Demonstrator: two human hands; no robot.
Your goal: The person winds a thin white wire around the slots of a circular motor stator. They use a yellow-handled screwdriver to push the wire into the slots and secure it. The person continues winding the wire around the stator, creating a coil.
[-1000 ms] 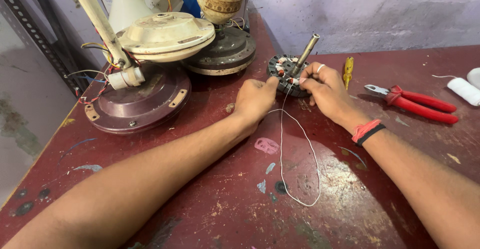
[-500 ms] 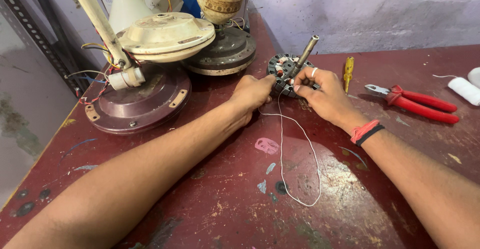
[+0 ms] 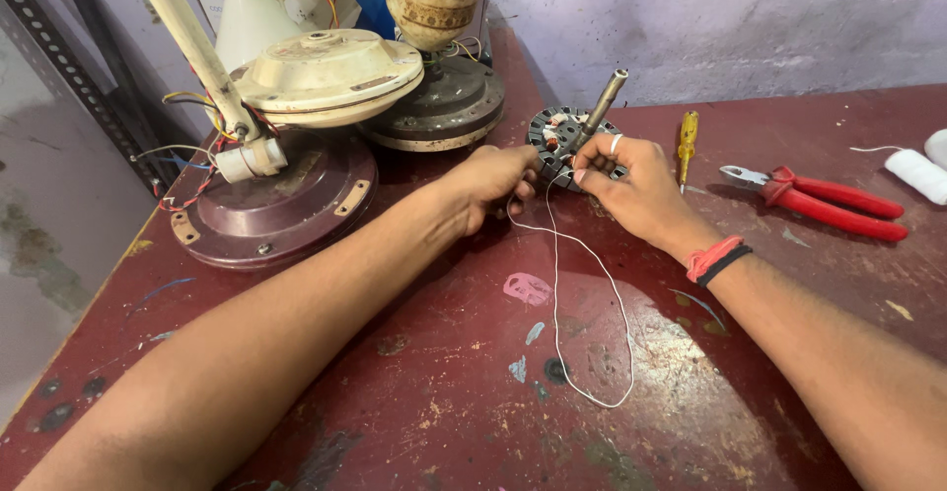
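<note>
Pinching a white thread (image 3: 567, 284), both hands, left hand (image 3: 493, 183) and right hand (image 3: 636, 190), grasp the fan stator (image 3: 564, 136) near the desk's (image 3: 414, 392) far edge.

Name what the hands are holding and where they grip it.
Both hands, left and right, pinch a thin white thread near its upper ends, beside the motor stator; its loop lies on the table.

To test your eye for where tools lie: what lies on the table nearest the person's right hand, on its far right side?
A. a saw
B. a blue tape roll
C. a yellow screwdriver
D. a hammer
C: the yellow screwdriver lies just beside the right hand, closer than the red pliers farther right on the table.
</note>
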